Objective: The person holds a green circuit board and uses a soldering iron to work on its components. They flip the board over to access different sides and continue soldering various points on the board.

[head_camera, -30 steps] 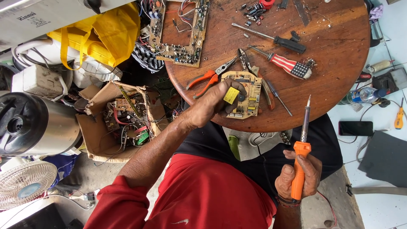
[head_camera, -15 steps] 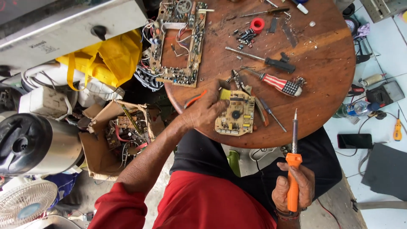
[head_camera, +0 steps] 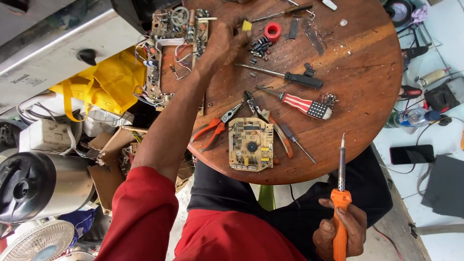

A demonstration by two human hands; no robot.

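Observation:
My left hand (head_camera: 223, 41) reaches across the round wooden table (head_camera: 367, 96) to its far side and pinches a small yellow component (head_camera: 247, 25) between the fingertips, next to a pile of small dark parts (head_camera: 261, 46). My right hand (head_camera: 340, 232) rests low over my lap, gripping an orange-handled soldering iron (head_camera: 341, 193) with its tip pointing up at the table's near edge. A small tan circuit board (head_camera: 251, 144) lies flat on the near part of the table, apart from both hands.
A large circuit board with wires (head_camera: 169, 53) hangs over the table's left edge. Red-handled pliers (head_camera: 215, 128), a black-handled screwdriver (head_camera: 290, 76), a striped-handled screwdriver (head_camera: 304, 106) and a red tape roll (head_camera: 273, 30) lie about. A cardboard box (head_camera: 113, 154), metal pot (head_camera: 38, 186) and fan (head_camera: 34, 241) crowd the floor left.
My left hand lifted off the small tan board and moved to the far side of the table with the yellow component. My right hand kept the soldering iron low.

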